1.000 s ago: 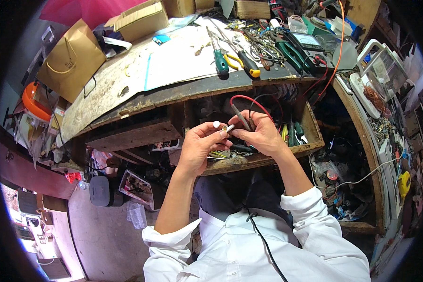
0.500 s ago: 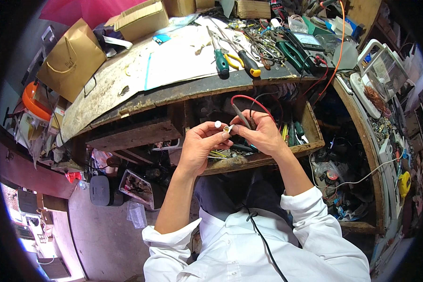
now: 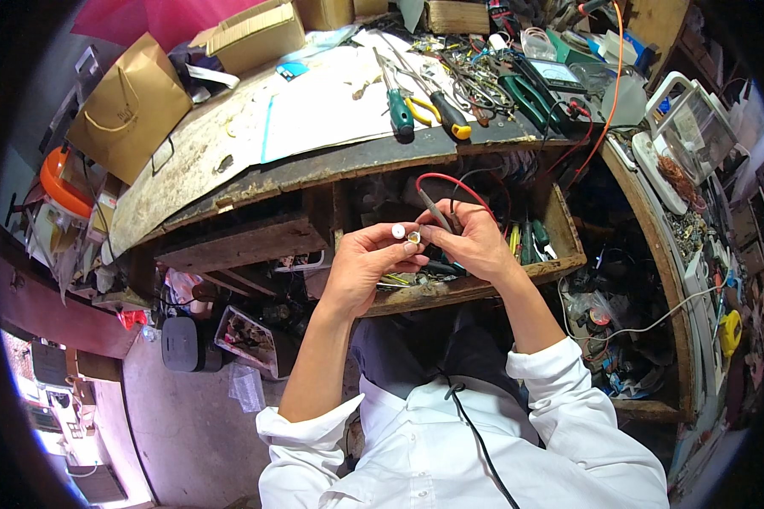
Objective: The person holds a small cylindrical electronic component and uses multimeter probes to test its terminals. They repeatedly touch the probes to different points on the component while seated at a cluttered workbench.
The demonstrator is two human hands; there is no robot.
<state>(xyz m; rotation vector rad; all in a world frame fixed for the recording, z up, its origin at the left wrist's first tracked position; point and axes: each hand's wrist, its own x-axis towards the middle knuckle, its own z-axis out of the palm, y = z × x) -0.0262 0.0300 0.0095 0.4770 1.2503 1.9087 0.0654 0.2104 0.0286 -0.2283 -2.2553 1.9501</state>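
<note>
My left hand [image 3: 355, 267] pinches a small white part between thumb and fingers. It has a round white cap [image 3: 398, 230] and an open cup-like end with a yellowish inside [image 3: 413, 238]. Against it come the fingertips of my right hand [image 3: 477, 248], which grips a grey test probe [image 3: 434, 214] with a red lead [image 3: 455, 177] curving away behind. A second, dark probe or lead shows beside the grey one, its lower end hidden by my fingers. Both hands are above an open wooden drawer [image 3: 475, 289] holding screwdrivers [image 3: 529, 243] and other tools.
On the bench lie screwdrivers [image 3: 399, 113], a white sheet [image 3: 314, 119], green-handled pliers [image 3: 525, 99] and a meter [image 3: 555, 74]. Beyond stand a cardboard box [image 3: 255, 38] and a paper bag [image 3: 132, 110]. An orange cord [image 3: 616, 76] hangs at right; a bin [image 3: 250, 339] stands on the floor.
The small white part has turned in my left fingers, so its round cap and open end now face me more. The right hand with the probe has hardly moved.
</note>
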